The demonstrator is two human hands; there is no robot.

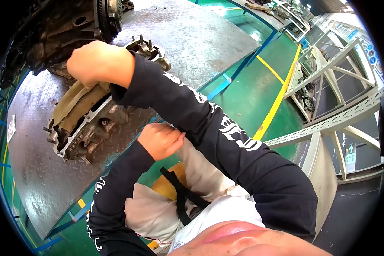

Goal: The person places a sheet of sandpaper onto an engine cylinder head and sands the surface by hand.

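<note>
My right hand [99,64] is curled into a fist above a metal engine casing [94,130]. Its fingers face away, so whatever they may hold is hidden. Below that fist, a folded strip of tan material [76,104] lies over the casing's open top; whether the hand touches it I cannot tell. My left hand [160,141], fingers closed, pinches the black right sleeve [179,109] at the underside of the forearm. Studs stick up from both ends of the casing, which rests on a steel-plated table [192,38].
A large dark engine block [64,34] stands on the table at upper left. The table's blue frame [247,59] runs close to my body. To the right are grey metal racks [328,119] and a yellow floor line [277,102]. A yellow stool [168,183] shows between my legs.
</note>
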